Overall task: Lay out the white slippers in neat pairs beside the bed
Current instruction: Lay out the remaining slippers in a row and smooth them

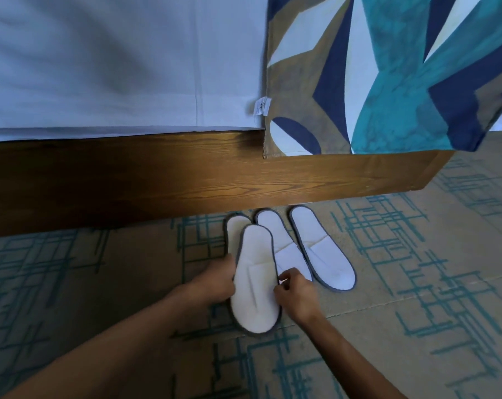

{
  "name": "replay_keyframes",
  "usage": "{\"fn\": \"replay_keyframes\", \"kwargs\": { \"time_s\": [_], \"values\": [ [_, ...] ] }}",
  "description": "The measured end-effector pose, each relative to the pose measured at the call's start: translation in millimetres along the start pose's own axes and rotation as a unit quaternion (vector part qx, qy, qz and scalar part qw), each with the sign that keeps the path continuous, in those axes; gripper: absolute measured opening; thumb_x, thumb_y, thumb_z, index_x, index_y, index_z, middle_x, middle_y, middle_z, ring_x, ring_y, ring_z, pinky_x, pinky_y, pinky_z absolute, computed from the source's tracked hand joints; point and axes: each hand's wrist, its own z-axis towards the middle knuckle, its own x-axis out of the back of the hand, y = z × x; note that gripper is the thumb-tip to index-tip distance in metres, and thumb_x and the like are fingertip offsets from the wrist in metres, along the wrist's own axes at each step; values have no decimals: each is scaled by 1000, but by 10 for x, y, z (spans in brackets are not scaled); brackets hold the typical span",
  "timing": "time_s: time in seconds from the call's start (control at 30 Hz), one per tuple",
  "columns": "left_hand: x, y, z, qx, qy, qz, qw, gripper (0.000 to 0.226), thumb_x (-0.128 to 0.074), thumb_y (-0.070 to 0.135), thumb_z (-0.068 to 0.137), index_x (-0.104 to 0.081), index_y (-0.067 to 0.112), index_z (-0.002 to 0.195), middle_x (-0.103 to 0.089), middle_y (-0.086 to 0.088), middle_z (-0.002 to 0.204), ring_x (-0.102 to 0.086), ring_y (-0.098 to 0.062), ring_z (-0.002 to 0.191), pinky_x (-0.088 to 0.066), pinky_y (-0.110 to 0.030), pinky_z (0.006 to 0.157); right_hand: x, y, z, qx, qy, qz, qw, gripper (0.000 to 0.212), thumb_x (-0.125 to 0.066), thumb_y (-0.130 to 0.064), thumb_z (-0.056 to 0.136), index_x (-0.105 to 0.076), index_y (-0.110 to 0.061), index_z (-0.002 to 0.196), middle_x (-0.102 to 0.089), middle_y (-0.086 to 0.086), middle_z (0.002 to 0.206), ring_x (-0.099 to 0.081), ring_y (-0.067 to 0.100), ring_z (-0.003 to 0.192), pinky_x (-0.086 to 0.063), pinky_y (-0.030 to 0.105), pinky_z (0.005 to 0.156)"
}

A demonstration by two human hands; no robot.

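Several white slippers with grey edging lie on the carpet next to the wooden bed frame (pixel 186 180). The nearest slipper (pixel 255 280) is held between both hands: my left hand (pixel 215 280) grips its left edge and my right hand (pixel 294 293) pinches its right edge. It overlaps a slipper (pixel 233 228) behind it, of which only the heel end shows. Two more slippers, the middle one (pixel 275 240) and the right one (pixel 321 249), lie side by side with heels toward the bed.
White bed sheet (pixel 114 67) hangs over the frame; a patterned blue, teal and brown runner (pixel 388 76) drapes at the right. Beige carpet with teal line pattern (pixel 416 283) spreads left, right and near me.
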Motion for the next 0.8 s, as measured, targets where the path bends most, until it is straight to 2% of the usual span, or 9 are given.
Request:
{"fn": "replay_keyframes", "kwargs": {
  "time_s": [0.07,0.13,0.3,0.4,0.47,0.57,0.7,0.77,0.8],
  "values": [
    [-61,233,142,-23,-14,15,1000,23,-53,9,87,-41,8,106,-57,-12,99,-57,-24,85,-46,-30,57,191,146,69,-11,19,1,1000,24,-56,-13,83,-57,-8,107,-60,2,80,-55,19,74,-39,24,66],
    [-117,477,293,-35,-21,28,999,27,-51,8,89,-39,4,112,-56,-15,96,-55,-27,80,-37,-29,51,388,304,157,-23,38,-3,999,25,-56,-12,83,-57,-8,108,-59,3,81,-53,20,75,-37,24,66],
    [-307,1088,651,-76,-56,53,994,27,-52,8,91,-46,-2,115,-58,-23,109,-60,-37,98,-46,-36,69,866,679,407,-51,65,-6,997,32,-56,-13,82,-61,-10,114,-64,3,82,-57,20,76,-38,23,68],
    [-434,1384,837,-99,-81,63,990,24,-52,7,91,-53,-5,112,-60,-24,109,-61,-39,102,-51,-39,81,1105,855,541,-52,75,-35,995,23,-55,-11,80,-69,-13,97,-65,6,79,-60,23,76,-38,26,57],
    [-504,1536,964,-117,-90,57,987,15,-52,4,89,-55,-4,102,-59,-23,100,-61,-40,97,-51,-40,78,1236,985,645,-56,75,-51,994,20,-54,-11,79,-70,-15,90,-66,6,80,-64,26,83,-39,27,60],
    [-601,1738,1123,-119,-105,44,986,5,-53,0,87,-49,0,91,-50,-17,85,-53,-31,81,-42,-39,66,1410,1210,819,-76,68,-57,993,23,-53,-15,78,-71,-15,93,-68,6,86,-64,27,89,-40,26,68],
    [-770,1953,1330,-107,-84,44,990,33,-57,7,88,-33,13,67,-37,-6,68,-42,-24,65,-34,-34,65,1621,1400,1033,-91,66,-84,990,22,-53,-11,75,-73,-10,84,-71,16,82,-64,29,79,-40,27,63],
    [-849,2024,1423,-101,-85,60,989,32,-61,14,86,-34,14,69,-43,-9,76,-47,-27,73,-37,-35,71,1720,1471,1158,-93,68,-91,989,20,-54,-7,76,-72,-6,83,-72,19,85,-65,31,78,-43,31,62],
    [-878,2053,1462,-92,-86,62,990,28,-62,18,84,-37,13,76,-48,-14,88,-50,-34,86,-40,-38,77,1761,1512,1223,-93,70,-89,989,19,-54,-6,77,-71,-3,83,-72,22,85,-67,33,80,-44,32,61]
  ]
}}
